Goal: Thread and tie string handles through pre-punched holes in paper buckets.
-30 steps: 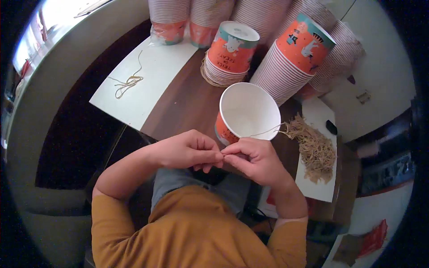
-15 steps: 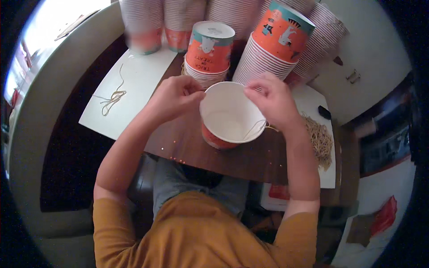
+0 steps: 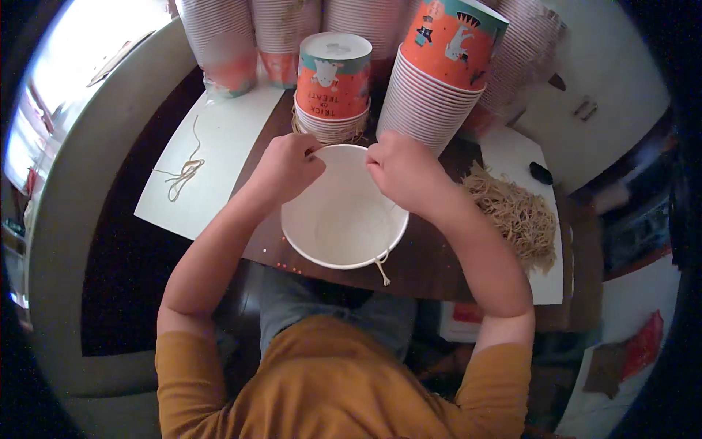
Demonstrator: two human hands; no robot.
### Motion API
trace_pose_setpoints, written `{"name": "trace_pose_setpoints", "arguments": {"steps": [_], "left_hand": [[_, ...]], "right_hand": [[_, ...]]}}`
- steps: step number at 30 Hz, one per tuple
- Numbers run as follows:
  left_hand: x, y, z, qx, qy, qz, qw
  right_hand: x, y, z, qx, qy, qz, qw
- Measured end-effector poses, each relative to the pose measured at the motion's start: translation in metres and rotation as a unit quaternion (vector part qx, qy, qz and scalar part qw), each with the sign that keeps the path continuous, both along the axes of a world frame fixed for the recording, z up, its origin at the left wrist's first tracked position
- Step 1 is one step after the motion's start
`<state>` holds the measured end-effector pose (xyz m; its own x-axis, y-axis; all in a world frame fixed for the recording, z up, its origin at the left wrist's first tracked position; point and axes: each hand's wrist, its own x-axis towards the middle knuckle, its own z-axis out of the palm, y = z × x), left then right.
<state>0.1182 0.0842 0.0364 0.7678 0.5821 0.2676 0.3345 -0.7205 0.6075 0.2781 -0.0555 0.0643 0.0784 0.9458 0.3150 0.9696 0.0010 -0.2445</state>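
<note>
A round paper bucket (image 3: 333,219), white inside, stands with its mouth facing up toward me on the brown table. My left hand (image 3: 292,167) is closed at the far left of its rim. At the far right of the rim my right hand (image 3: 408,174) is closed too, its thumb reaching over the edge. A tan cord (image 3: 382,268) is knotted outside the near right rim; a faint strand runs up the inner wall toward my right hand. Whether the fingers also pinch cord is hidden.
Behind stand an upturned orange and teal bucket stack (image 3: 335,84), a taller stack (image 3: 431,102) and several more. Cut cords (image 3: 515,212) are heaped at the right near a black object (image 3: 540,173). Loose cord (image 3: 186,175) lies on the white board at left. Small orange bits dot the table edge.
The bucket has come nearer and to the left and turned, so the knotted cord went from its right side to the near right. Both hands moved left along with it, closer together.
</note>
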Motion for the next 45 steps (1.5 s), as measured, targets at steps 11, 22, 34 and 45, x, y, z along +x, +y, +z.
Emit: {"name": "trace_pose_setpoints", "arguments": {"steps": [11,22,34,45], "left_hand": [[-0.012,-0.008,0.008,-0.113,0.009,0.027,0.993],[-0.022,-0.007,-0.005,-0.278,-0.047,-0.002,0.959],[-0.026,-0.016,-0.003,-0.353,0.033,-0.022,0.935],[-0.058,-0.065,-0.019,-0.479,-0.113,-0.07,0.868]], "right_hand": [[-0.004,-0.009,0.003,-0.039,0.029,-0.021,0.999],[-0.007,-0.015,-0.001,-0.007,0.023,-0.012,1.0],[-0.005,-0.017,-0.014,0.022,0.029,-0.006,0.999],[-0.026,-0.038,0.016,-0.003,0.183,0.042,0.982]]}}
